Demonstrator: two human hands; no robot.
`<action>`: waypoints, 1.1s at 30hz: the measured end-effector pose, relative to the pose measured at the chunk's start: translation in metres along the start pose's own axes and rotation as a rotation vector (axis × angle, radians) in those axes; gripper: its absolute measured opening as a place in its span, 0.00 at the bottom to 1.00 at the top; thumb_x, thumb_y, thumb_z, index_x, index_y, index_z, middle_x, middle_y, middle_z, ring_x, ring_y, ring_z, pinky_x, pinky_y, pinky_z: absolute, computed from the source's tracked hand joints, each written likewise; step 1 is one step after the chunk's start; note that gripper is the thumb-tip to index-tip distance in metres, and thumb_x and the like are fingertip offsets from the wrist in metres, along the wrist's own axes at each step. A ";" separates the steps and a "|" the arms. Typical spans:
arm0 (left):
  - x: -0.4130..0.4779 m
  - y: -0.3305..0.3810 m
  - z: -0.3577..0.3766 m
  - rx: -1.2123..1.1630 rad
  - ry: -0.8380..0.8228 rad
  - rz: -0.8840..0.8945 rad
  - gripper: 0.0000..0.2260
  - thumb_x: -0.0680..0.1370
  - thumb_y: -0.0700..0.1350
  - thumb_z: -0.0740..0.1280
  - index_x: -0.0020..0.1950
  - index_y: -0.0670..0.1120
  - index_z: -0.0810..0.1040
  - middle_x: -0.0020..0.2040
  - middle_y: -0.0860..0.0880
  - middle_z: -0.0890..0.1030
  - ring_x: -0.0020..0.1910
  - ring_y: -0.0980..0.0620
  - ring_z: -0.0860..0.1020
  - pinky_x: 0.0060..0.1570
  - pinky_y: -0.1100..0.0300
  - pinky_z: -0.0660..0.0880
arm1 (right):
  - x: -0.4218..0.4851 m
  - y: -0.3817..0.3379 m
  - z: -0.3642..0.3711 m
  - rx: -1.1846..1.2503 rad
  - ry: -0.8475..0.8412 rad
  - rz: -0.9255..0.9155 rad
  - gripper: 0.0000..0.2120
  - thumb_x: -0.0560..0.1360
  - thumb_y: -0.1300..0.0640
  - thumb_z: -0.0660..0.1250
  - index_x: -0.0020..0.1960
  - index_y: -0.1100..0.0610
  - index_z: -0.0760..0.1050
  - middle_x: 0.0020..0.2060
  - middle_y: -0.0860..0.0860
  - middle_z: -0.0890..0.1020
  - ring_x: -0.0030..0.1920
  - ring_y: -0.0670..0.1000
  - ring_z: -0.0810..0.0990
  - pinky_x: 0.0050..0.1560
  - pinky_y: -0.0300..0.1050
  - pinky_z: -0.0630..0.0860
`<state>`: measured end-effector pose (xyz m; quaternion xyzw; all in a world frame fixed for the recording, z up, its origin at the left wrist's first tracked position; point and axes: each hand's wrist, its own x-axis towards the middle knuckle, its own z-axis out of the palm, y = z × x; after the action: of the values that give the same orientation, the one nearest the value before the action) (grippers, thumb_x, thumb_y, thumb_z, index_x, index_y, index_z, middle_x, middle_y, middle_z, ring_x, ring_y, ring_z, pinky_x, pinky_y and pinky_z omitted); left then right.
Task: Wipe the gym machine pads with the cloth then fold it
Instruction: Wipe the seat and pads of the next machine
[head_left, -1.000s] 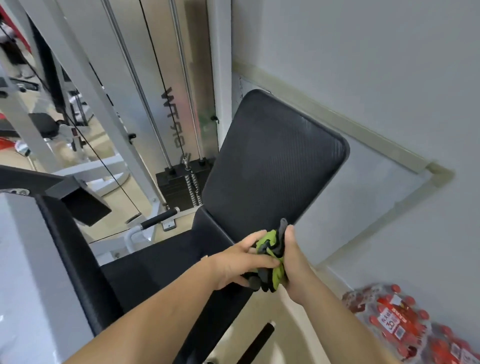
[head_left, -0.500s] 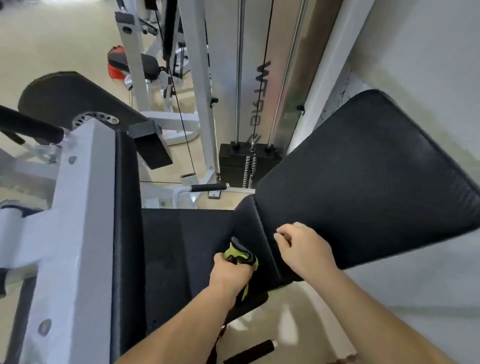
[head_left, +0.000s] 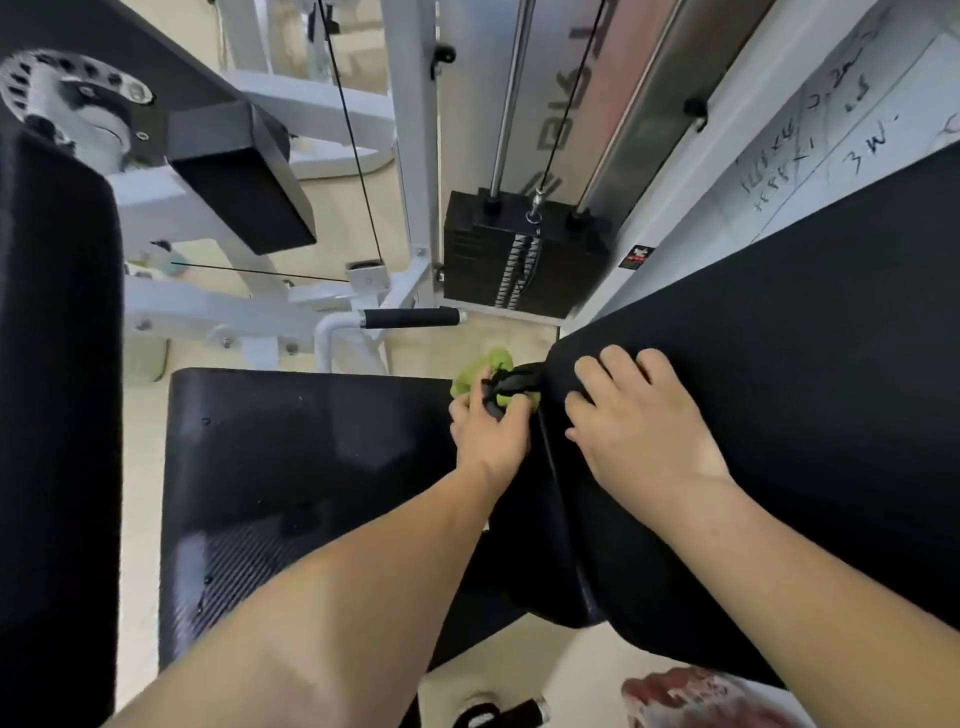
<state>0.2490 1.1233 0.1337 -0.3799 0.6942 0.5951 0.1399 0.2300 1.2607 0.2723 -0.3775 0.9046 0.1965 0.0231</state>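
One head-worn wide-angle view looks steeply down, close above the seat pad (head_left: 311, 467).

Cloth (head_left: 491, 375) between seat pad (head_left: 311, 447) left, back pad (head_left: 779, 405) right; weight stack (head_left: 519, 254) behind.

— Any writing up there?
— Handwriting on the wall (head_left: 831, 119), upper right. Only "3W" reads; the rest is scrawl.
— And by the weight stack (head_left: 519, 254)?
— Dark letters on the metal panel (head_left: 576, 67), top middle, turned and cut off, unreadable. The sticker (head_left: 636, 255) beside the stack is too small to read.
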 end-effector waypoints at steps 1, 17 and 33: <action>-0.008 -0.010 0.006 -0.043 0.029 -0.001 0.27 0.73 0.60 0.65 0.74 0.64 0.68 0.66 0.49 0.68 0.65 0.44 0.73 0.68 0.44 0.72 | 0.001 -0.001 0.003 -0.025 -0.023 -0.012 0.09 0.81 0.52 0.62 0.55 0.54 0.79 0.56 0.54 0.74 0.57 0.60 0.70 0.59 0.58 0.66; -0.011 -0.009 0.006 -0.182 0.182 -0.121 0.12 0.71 0.55 0.68 0.48 0.48 0.77 0.51 0.44 0.81 0.48 0.45 0.80 0.51 0.52 0.77 | 0.006 0.000 0.001 -0.042 -0.079 -0.095 0.19 0.81 0.45 0.63 0.63 0.58 0.79 0.63 0.58 0.72 0.65 0.63 0.67 0.72 0.64 0.59; -0.192 -0.121 0.080 -0.200 0.325 0.098 0.15 0.72 0.61 0.65 0.56 0.59 0.74 0.56 0.57 0.70 0.60 0.52 0.72 0.64 0.56 0.69 | -0.001 -0.003 0.000 -0.206 -0.137 -0.182 0.31 0.76 0.26 0.55 0.65 0.46 0.79 0.71 0.57 0.68 0.72 0.64 0.62 0.75 0.69 0.54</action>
<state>0.4415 1.2669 0.1507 -0.4485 0.6627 0.5983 -0.0416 0.2322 1.2595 0.2713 -0.4439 0.8380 0.3108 0.0636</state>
